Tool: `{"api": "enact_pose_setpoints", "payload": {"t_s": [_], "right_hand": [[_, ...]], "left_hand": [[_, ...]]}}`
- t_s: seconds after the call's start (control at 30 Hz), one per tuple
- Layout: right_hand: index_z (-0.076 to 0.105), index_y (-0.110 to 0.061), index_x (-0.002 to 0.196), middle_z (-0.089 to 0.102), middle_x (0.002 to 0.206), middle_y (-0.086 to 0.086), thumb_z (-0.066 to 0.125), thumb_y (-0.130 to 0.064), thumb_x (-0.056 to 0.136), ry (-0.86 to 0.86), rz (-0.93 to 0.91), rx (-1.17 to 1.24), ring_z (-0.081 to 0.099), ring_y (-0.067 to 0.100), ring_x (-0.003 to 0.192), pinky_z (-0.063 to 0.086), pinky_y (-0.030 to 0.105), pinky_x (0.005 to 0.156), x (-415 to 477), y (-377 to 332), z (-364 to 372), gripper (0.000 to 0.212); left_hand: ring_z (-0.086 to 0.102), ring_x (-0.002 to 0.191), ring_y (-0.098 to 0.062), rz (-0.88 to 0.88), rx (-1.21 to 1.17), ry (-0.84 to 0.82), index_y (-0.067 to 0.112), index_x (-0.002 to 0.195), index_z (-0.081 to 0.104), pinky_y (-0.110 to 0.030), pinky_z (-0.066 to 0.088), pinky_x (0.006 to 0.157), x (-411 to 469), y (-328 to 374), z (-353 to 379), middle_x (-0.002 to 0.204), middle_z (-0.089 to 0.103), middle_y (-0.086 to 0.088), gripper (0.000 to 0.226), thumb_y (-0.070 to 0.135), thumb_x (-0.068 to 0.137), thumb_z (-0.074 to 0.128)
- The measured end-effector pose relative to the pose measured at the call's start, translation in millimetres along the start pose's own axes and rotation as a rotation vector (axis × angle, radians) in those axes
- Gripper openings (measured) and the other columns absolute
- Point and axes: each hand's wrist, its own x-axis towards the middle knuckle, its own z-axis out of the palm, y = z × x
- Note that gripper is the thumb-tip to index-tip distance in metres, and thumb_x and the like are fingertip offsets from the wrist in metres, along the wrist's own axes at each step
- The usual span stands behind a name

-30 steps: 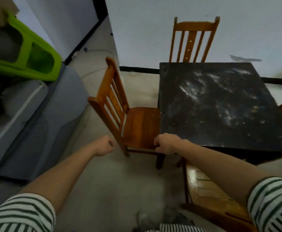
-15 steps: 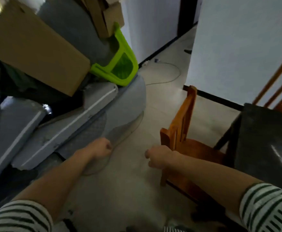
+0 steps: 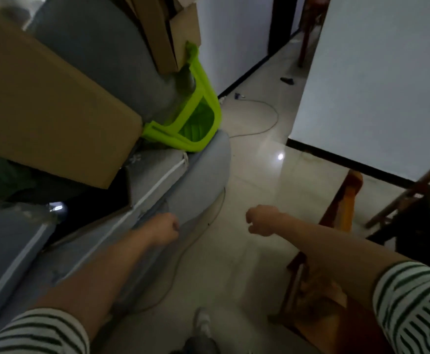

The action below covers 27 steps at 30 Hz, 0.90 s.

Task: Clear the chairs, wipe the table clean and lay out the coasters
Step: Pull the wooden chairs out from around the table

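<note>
My left hand (image 3: 165, 227) is curled into a fist over the sofa's front edge and holds nothing. My right hand (image 3: 259, 220) is also curled and holds nothing; it hangs over bare floor, left of a wooden chair (image 3: 346, 198). That chair stands side-on at the right, its back toward me. A second wooden chair (image 3: 308, 300) shows under my right forearm at the bottom right. Only a dark corner of the table (image 3: 428, 226) appears at the right edge, with another chair's slats (image 3: 413, 187) behind it. No coasters or cloth are in view.
A grey sofa (image 3: 198, 175) fills the left, loaded with a large cardboard box (image 3: 45, 111) and a green plastic stool (image 3: 196, 121). A white cable (image 3: 265, 126) loops on the tiled floor (image 3: 254, 175). A white wall corner (image 3: 362, 85) stands ahead on the right.
The view has swung left, away from the table toward the sofa. My right hand has come off the chair and now hangs free. Both hands stay curled.
</note>
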Motion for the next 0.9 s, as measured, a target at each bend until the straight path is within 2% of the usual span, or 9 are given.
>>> {"api": "enact_pose_setpoints", "payload": {"t_s": [0.13,0.23,0.4,0.5,0.9], "right_hand": [[0.054,-0.013,0.129,0.056,0.129,0.011,0.052,-0.036,0.095,-0.017,0.168,0.113,0.055,0.030,0.116,0.047,0.038,0.096,37.8,24.9,-28.0,0.041],[0.058,-0.013,0.126,0.059,0.125,0.010,0.054,-0.035,0.095,0.002,0.250,0.169,0.057,0.029,0.112,0.049,0.039,0.094,54.4,47.0,-42.3,0.039],[0.057,-0.014,0.127,0.059,0.124,0.010,0.053,-0.037,0.095,-0.007,0.384,0.218,0.057,0.028,0.113,0.049,0.037,0.093,81.8,104.8,-60.9,0.039],[0.058,-0.015,0.126,0.058,0.126,0.010,0.054,-0.036,0.094,-0.016,0.468,0.270,0.057,0.029,0.114,0.048,0.036,0.092,106.3,151.1,-77.0,0.039],[0.057,-0.013,0.126,0.058,0.126,0.011,0.054,-0.034,0.094,0.025,0.645,0.457,0.057,0.029,0.111,0.049,0.040,0.094,209.5,361.8,-168.0,0.038]], "left_hand": [[0.060,0.112,-0.026,0.093,0.071,-0.055,0.015,0.119,0.066,-0.030,0.048,0.095,67.1,2.1,-54.8,0.124,0.064,-0.009,0.031,0.022,0.091,0.056],[0.060,0.112,-0.027,0.191,0.139,-0.059,0.016,0.119,0.065,-0.030,0.049,0.093,120.9,23.5,-88.7,0.123,0.064,-0.011,0.031,0.022,0.089,0.056],[0.060,0.114,-0.027,0.356,0.239,-0.112,0.009,0.123,0.065,-0.027,0.045,0.090,206.1,90.1,-119.8,0.124,0.065,-0.014,0.034,0.016,0.091,0.055],[0.060,0.115,-0.027,0.435,0.280,-0.121,0.013,0.124,0.064,-0.028,0.046,0.093,260.6,134.3,-141.1,0.125,0.065,-0.012,0.035,0.018,0.090,0.056],[0.060,0.110,-0.026,0.491,0.380,-0.148,0.018,0.124,0.063,-0.034,0.049,0.095,479.8,306.0,-254.2,0.124,0.062,-0.010,0.037,0.023,0.088,0.058]]}}
